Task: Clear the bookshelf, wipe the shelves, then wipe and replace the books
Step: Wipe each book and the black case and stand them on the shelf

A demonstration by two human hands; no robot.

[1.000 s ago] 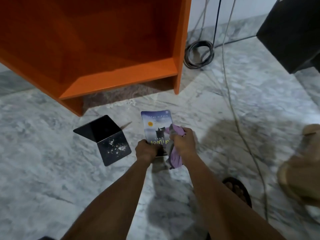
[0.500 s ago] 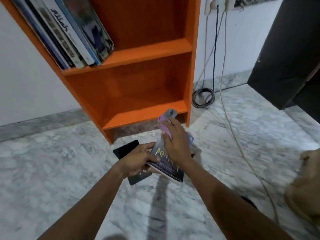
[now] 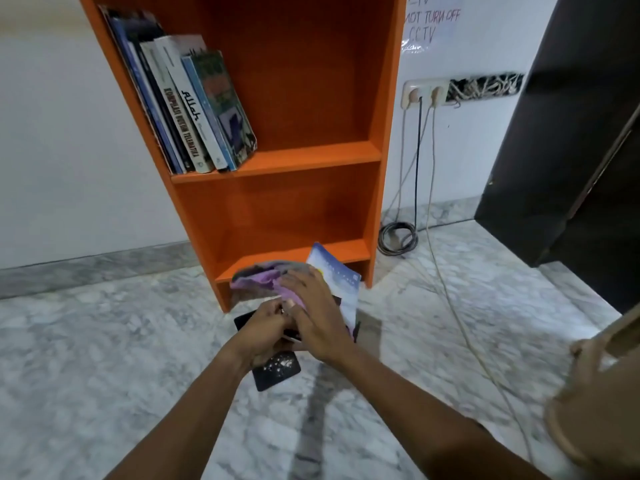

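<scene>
An orange bookshelf (image 3: 277, 157) stands against the white wall. Several books (image 3: 194, 105) lean on its middle shelf; the bottom shelf is bare. In front of it my left hand (image 3: 266, 330) grips the lower edge of a blue paperback book (image 3: 341, 282). My right hand (image 3: 317, 313) presses a purple cloth (image 3: 263, 277) onto the book's cover, hiding most of it.
A black bookend (image 3: 277, 370) with white specks lies on the marble floor under my hands. Cables (image 3: 398, 233) drop from a wall socket (image 3: 426, 93) to a coil right of the shelf. A dark cabinet (image 3: 568, 133) stands at right, a tan object (image 3: 595, 393) at the right edge.
My view has risen from the floor to the shelf. Both hands lifted the book toward the bottom shelf, and my right hand moved the cloth up and left across the cover.
</scene>
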